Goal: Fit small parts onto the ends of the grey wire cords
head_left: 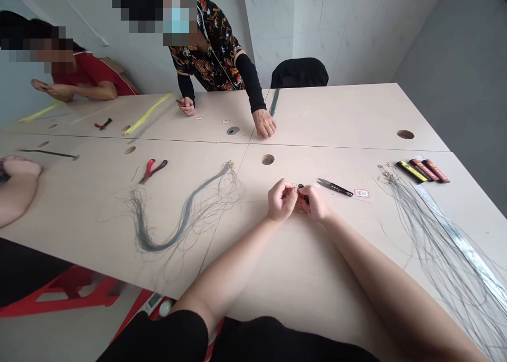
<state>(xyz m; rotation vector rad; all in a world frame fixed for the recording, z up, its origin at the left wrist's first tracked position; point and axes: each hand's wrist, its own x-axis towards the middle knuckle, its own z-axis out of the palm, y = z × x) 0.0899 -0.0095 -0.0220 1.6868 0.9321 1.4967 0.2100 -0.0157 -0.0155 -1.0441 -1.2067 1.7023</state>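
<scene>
Both my hands meet over the middle of the pale table (pixel 273 267). My left hand (pixel 282 199) is closed, thumb and forefinger pinched on something too small to make out. My right hand (pixel 315 201) is closed around a small black object (pixel 303 192), mostly hidden by the fingers. Just right of my hands lie black thread snips (pixel 336 187) and a small red-edged label (pixel 361 193). A curved bundle of grey-blue strands (pixel 186 214) lies to the left, and red-and-black pliers (pixel 151 171) rest above it. More loose grey strands (pixel 423 235) spread out at the right.
Several lighters (pixel 435 170) and a clear plastic strip (pixel 459 235) lie at the right. A round hole (pixel 268 159) is beyond my hands. Across the table, a person's hand (pixel 264 123) touches the surface near dark strands (pixel 274 102). Another person's arm (pixel 18 193) rests at far left.
</scene>
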